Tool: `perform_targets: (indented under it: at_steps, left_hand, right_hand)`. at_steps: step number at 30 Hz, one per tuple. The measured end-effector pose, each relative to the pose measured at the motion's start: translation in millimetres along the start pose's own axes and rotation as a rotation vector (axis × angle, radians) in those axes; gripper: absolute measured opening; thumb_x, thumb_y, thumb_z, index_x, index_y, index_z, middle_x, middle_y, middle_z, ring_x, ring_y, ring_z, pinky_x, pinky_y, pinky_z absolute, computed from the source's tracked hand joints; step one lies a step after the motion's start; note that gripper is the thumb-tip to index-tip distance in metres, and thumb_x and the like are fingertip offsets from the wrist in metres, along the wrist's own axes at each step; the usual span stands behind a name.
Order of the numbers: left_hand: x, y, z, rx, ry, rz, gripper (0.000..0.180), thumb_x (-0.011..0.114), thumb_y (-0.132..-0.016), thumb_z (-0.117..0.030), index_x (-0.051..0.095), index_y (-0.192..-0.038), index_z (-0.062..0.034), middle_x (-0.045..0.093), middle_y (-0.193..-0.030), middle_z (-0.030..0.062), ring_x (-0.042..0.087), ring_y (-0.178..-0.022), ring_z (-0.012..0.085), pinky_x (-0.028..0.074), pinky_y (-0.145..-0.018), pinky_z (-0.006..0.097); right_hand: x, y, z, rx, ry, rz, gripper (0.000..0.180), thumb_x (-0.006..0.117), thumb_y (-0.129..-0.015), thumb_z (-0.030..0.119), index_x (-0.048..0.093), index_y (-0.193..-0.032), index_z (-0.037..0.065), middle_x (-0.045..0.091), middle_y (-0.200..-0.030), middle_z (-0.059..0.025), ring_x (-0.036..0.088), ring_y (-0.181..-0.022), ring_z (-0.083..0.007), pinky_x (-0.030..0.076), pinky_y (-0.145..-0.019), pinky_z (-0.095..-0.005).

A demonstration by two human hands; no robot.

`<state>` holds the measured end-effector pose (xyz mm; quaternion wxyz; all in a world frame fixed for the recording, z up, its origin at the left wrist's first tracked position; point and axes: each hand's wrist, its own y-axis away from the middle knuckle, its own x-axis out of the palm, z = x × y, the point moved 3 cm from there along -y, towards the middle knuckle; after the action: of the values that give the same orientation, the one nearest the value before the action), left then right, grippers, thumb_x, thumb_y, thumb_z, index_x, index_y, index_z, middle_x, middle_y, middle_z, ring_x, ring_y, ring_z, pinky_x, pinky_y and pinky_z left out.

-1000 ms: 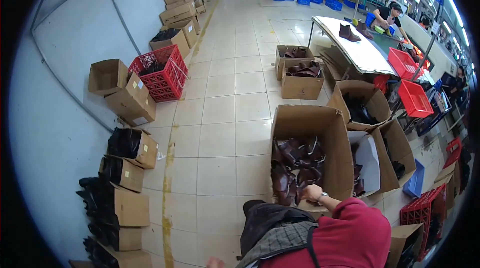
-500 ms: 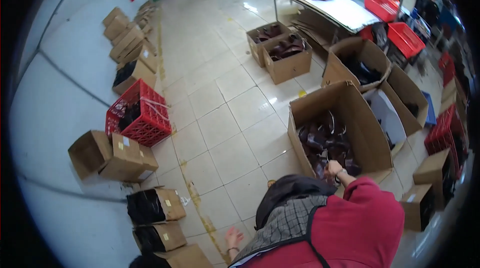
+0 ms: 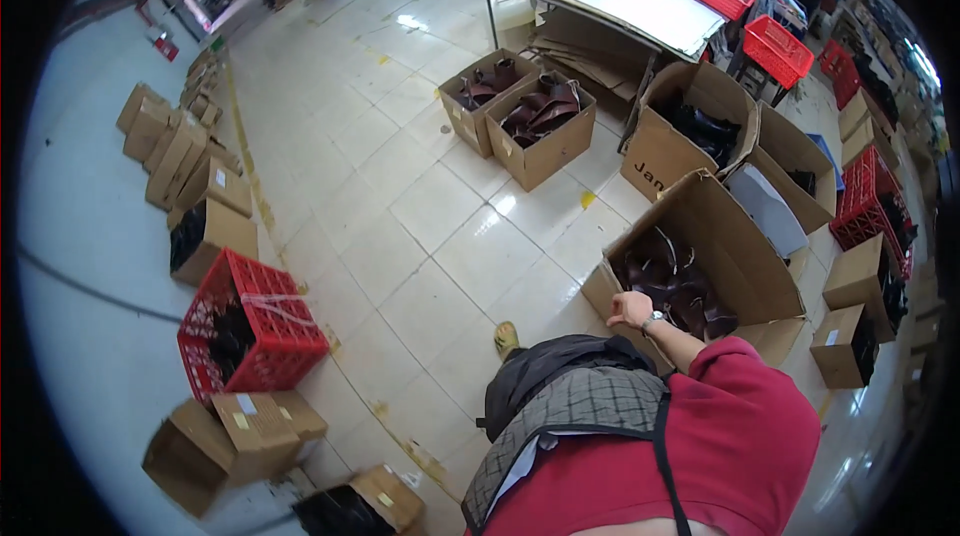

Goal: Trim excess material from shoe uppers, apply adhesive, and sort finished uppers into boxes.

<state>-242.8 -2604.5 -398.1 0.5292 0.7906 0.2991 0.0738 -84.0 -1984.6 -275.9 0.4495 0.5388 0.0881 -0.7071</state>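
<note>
My right hand (image 3: 630,310), with a watch on the wrist, is at the near-left rim of a large open cardboard box (image 3: 755,276). Its fingers curl over that rim. Inside the box lies a heap of dark brown leather boots (image 3: 680,286), some with pale straps or loops showing; my forearm crosses in front of part of the heap. My left hand is out of the picture. A foot in a yellowish sandal (image 3: 507,338) shows on the tiles just left of my dark clothing.
Two cardboard boxes of brown boots (image 3: 540,131) stand ahead, beside a white-topped table (image 3: 640,6) bearing boots. A box of black boots (image 3: 700,131) adjoins mine. Red crates (image 3: 265,321) and cartons line the left wall; more cartons (image 3: 845,346) stand at right.
My right hand has moved from among the boots to the box's near-left rim. My left hand has left the picture. The view has shifted, and the sandalled foot shows more.
</note>
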Motion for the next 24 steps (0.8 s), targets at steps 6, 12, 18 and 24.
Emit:
perform_targets:
  at_steps: [6, 12, 18, 24]
  left_hand:
    - [-144, -101, -147, -0.16, 0.1, -0.006, 0.02, 0.053, -0.101, -0.029, 0.06, -0.101, -0.0108, 0.068, -0.089, 0.0097, 0.067, -0.069, 0.0231, 0.055, -0.051, 0.039]
    - [-277, -209, -485, 0.229, 0.386, -0.434, 0.035, 0.055, -0.098, -0.015, 0.055, -0.133, -0.0095, 0.067, -0.096, 0.0102, 0.064, -0.066, 0.0186, 0.054, -0.051, 0.032]
    - [-211, -280, -727, 0.365, 0.007, -0.162, 0.041, 0.061, -0.095, -0.009, 0.055, -0.135, -0.0104, 0.068, -0.102, 0.0108, 0.068, -0.075, 0.018, 0.059, -0.057, 0.03]
    - [-116, -318, -858, 0.246, -0.319, 0.221, 0.042, 0.067, -0.095, -0.017, 0.057, -0.135, -0.011, 0.07, -0.109, 0.0089, 0.071, -0.085, 0.018, 0.061, -0.065, 0.032]
  right_hand:
    - [-27, -58, 0, 0.29, -0.293, -0.117, 0.033, 0.084, -0.069, 0.032, 0.075, -0.092, 0.009, 0.072, -0.081, -0.0101, 0.07, -0.077, -0.0256, 0.056, -0.072, -0.038]
    - [-10, -100, -21, 0.594, -0.497, -0.153, 0.032, 0.078, -0.078, 0.032, 0.075, -0.09, 0.003, 0.071, -0.07, -0.0114, 0.07, -0.064, -0.0213, 0.055, -0.065, -0.0341]
    - [-34, -210, -38, 0.724, -0.646, -0.304, 0.028, 0.074, -0.083, 0.029, 0.074, -0.087, 0.002, 0.07, -0.067, -0.0105, 0.067, -0.059, -0.0191, 0.053, -0.061, -0.0328]
    - [-94, -392, -22, 0.582, -0.663, -0.217, 0.031, 0.072, -0.082, 0.037, 0.076, -0.094, 0.008, 0.074, -0.084, -0.0152, 0.072, -0.079, -0.0288, 0.056, -0.073, -0.0415]
